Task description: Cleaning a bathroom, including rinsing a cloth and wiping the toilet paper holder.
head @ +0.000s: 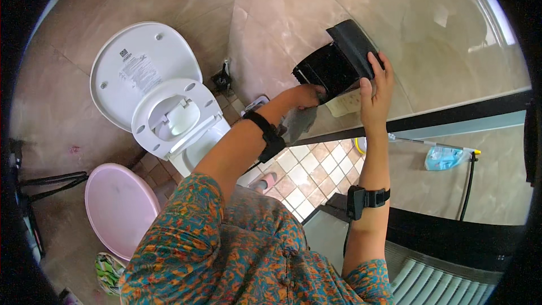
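Observation:
A black wall-mounted box (328, 67), which looks like a toilet paper dispenser, has its curved cover (358, 46) raised. My left hand (311, 95) reaches to the lower edge of the box. Its fingertips are hidden in the dark interior, so what they hold is not visible. On the right, the fingers and thumb of my right hand (378, 89) grip the near edge of the cover. Just under the box, a pale yellowish patch (345, 103) shows on the wall. A blurred grey shape (300, 123) lies below my left wrist.
A white toilet (197, 152) stands left with lid (144, 72) and seat (142, 106) raised. Near it are a pink basin (120, 212) and a green patterned cloth (109, 273). A black door frame (457, 108) and a pole (436, 143) with a blue bag (444, 159) are right.

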A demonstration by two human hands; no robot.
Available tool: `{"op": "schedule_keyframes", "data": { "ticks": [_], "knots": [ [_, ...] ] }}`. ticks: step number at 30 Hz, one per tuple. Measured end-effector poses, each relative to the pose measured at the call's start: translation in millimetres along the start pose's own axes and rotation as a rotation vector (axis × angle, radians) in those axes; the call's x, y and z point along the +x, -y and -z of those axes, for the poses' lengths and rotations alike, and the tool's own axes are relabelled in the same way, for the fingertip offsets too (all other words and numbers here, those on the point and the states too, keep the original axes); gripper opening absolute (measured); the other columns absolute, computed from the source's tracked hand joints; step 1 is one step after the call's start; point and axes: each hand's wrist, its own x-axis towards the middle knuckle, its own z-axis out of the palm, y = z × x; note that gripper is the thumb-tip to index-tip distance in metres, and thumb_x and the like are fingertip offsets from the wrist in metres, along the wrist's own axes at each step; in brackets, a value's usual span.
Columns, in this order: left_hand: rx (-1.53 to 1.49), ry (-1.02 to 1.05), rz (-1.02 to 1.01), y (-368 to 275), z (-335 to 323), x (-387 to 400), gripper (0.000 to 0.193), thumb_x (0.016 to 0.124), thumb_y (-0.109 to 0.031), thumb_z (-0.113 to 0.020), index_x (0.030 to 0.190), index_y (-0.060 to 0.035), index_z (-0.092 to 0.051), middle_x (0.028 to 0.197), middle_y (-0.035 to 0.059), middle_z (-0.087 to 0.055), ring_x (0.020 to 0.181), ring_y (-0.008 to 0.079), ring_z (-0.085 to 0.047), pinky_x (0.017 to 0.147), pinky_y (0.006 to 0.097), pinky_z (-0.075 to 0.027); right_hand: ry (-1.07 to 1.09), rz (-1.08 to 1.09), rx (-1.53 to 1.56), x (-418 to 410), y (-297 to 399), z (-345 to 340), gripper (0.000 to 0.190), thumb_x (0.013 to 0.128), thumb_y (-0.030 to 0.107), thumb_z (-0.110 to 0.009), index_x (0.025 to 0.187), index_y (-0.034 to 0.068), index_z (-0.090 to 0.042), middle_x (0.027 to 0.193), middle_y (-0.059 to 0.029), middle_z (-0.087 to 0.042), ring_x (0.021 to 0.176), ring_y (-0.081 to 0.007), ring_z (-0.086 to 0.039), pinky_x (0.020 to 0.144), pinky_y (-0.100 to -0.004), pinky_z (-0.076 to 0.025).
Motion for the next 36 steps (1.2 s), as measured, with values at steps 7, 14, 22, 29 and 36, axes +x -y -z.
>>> {"op": "schedule_keyframes", "data": {
  "ticks": [7,14,22,29,36],
  "knots": [
    [0.162,-0.285,-0.028,0,-24,-10,0.052,0.079,-0.015,-0.050,0.131,-0.0167,-0.046,0.079,0.0175,-0.066,0.067,0.0295,-0.066,0.058,0.0394,-0.053,0.024,0.002,-0.046,-3,-1,2,0.045,0.087,0.026,-0.055,0.129,0.011,-0.051,0.137,-0.0173,-0.039,0.127,-0.0345,-0.037,0.106,-0.0426,-0.026],
    [0.567,-0.455,0.164,-23,-7,-26,0.042,0.088,-0.019,-0.047,0.130,-0.0144,-0.047,0.088,0.0146,-0.067,0.082,0.0333,-0.066,0.067,0.0435,-0.053,0.055,0.004,-0.076,-1,1,8,0.044,0.089,0.027,-0.054,0.130,0.012,-0.051,0.137,-0.0174,-0.039,0.126,-0.0340,-0.037,0.106,-0.0421,-0.027],
    [0.316,-0.583,0.070,-8,18,-41,0.035,0.084,-0.028,-0.055,0.113,-0.0098,-0.060,0.085,0.0177,-0.066,0.077,0.0342,-0.066,0.068,0.0436,-0.053,0.017,-0.014,-0.037,-1,7,0,0.044,0.090,0.029,-0.051,0.130,0.010,-0.050,0.139,-0.0174,-0.038,0.127,-0.0347,-0.036,0.106,-0.0419,-0.027],
    [0.320,-0.181,-0.115,32,21,26,0.035,0.082,-0.031,-0.054,0.085,0.0016,-0.067,0.089,0.0199,-0.067,0.074,0.0291,-0.067,0.069,0.0392,-0.054,0.025,0.047,-0.038,9,17,-8,0.044,0.090,0.028,-0.051,0.130,0.010,-0.050,0.138,-0.0174,-0.038,0.127,-0.0348,-0.036,0.106,-0.0419,-0.027],
    [0.588,-0.193,0.227,-65,7,-7,0.024,0.081,-0.019,-0.055,0.091,-0.0046,-0.071,0.100,0.0130,-0.068,0.089,0.0266,-0.067,0.073,0.0365,-0.054,0.030,-0.002,-0.083,-3,-1,5,0.043,0.089,0.028,-0.053,0.129,0.012,-0.052,0.137,-0.0174,-0.040,0.126,-0.0341,-0.037,0.105,-0.0416,-0.028]
  ]
}}
